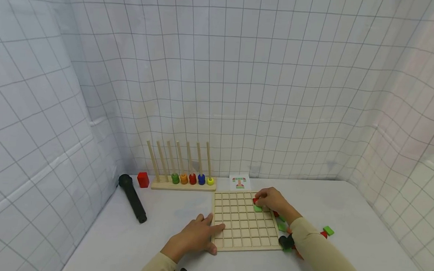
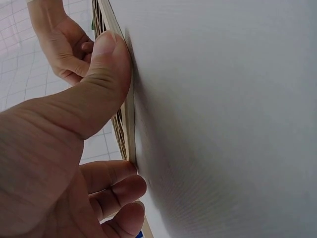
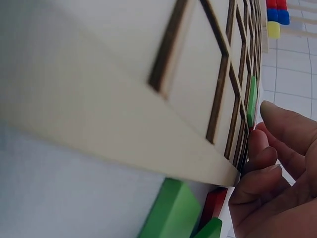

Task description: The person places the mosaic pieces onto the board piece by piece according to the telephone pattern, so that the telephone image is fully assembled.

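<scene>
A pale wooden grid board [image 1: 247, 223] lies flat on the table. My left hand [image 1: 197, 234] rests against its left edge, one finger stretched onto the grid and the thumb [image 2: 106, 64] pressing the board's side near the front corner. Over the far right part of the board, my right hand [image 1: 274, 200] holds a small red tile [image 1: 255, 201] between thumb and fingertips. Just in front of that tile, a green tile [image 1: 258, 209] sits in a cell. In the right wrist view the fingers hide most of the red tile, beside the green tile [image 3: 251, 101].
Loose red and green tiles [image 1: 328, 230] lie right of the board, partly under my right forearm. Behind the board stand a pattern card [image 1: 239, 183] and a peg rack [image 1: 183, 186] with coloured beads. A red block [image 1: 143, 180] and a black microphone-like object [image 1: 133, 198] lie at left.
</scene>
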Tool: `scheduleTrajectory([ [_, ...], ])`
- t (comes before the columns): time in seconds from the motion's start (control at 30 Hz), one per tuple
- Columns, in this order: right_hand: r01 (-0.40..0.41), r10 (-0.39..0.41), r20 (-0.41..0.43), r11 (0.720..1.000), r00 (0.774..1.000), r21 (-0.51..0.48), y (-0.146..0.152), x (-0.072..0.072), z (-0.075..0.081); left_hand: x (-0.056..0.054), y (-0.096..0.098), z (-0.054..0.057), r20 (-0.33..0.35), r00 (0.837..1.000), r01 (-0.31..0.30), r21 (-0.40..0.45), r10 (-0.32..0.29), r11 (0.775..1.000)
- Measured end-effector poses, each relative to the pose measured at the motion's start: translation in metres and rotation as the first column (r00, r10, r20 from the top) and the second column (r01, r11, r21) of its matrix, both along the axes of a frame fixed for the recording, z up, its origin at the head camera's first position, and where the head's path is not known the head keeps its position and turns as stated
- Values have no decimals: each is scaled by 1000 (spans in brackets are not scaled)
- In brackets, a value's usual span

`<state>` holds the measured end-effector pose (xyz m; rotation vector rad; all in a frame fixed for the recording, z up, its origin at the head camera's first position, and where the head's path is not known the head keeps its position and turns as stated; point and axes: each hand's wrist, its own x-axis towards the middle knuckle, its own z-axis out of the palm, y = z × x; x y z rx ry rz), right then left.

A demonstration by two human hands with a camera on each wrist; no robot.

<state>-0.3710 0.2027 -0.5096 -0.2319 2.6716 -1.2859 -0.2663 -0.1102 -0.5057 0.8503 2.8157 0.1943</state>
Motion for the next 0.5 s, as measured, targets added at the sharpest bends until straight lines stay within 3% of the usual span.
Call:
scheduleTrajectory([
  [0.3, 54, -50, 45, 992, 998, -111, 3, -1, 0, -1, 1, -1, 2, 1000, 2, 0, -2, 1000],
  [0.5, 38, -18, 75, 962, 997, -271, 16, -1, 9, 0, 0, 2, -3, 1000, 11, -1, -11, 1000],
])
